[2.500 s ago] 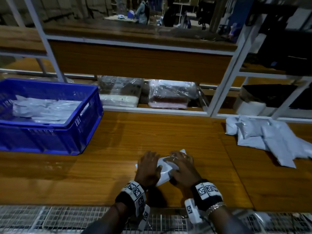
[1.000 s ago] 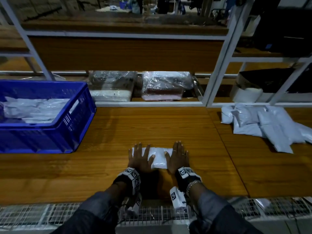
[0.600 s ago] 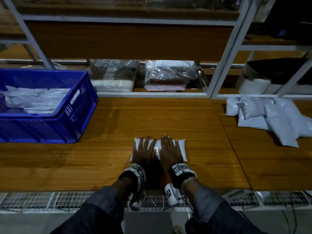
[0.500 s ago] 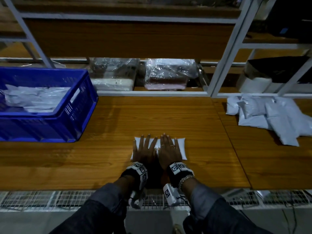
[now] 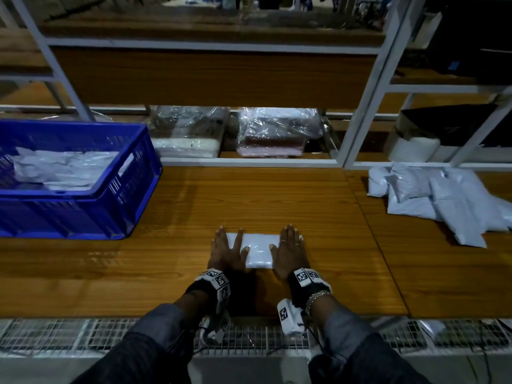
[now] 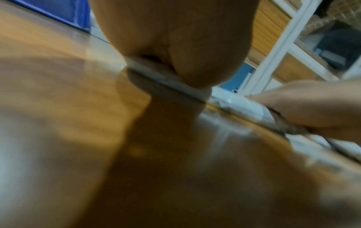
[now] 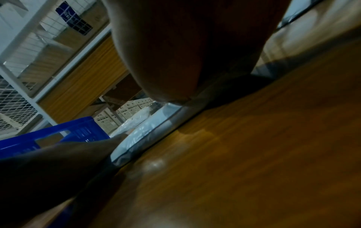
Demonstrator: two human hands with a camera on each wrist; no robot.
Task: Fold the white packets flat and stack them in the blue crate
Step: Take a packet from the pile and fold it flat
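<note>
A folded white packet (image 5: 259,249) lies flat on the wooden table near its front edge. My left hand (image 5: 225,252) presses its left end with straight fingers, and my right hand (image 5: 289,252) presses its right end the same way. Both palms lie flat, thumbs pointing inward over the packet. The wrist views show the heel of each palm on the packet's edge (image 6: 175,80) (image 7: 148,131). The blue crate (image 5: 119,195) stands at the left with several white packets (image 5: 63,169) inside. A loose heap of white packets (image 5: 443,200) lies at the right.
Low metal shelving runs along the back of the table, holding clear plastic-wrapped bundles (image 5: 277,134) and a pale roll (image 5: 412,148). A white upright post (image 5: 360,106) rises at the right of centre. A wire mesh strip (image 5: 83,333) borders the table's front edge.
My hands have slid apart from the packet's middle to its two ends, smoothing it flat. Earlier they were still folding it, crumpled, between the fingers.
</note>
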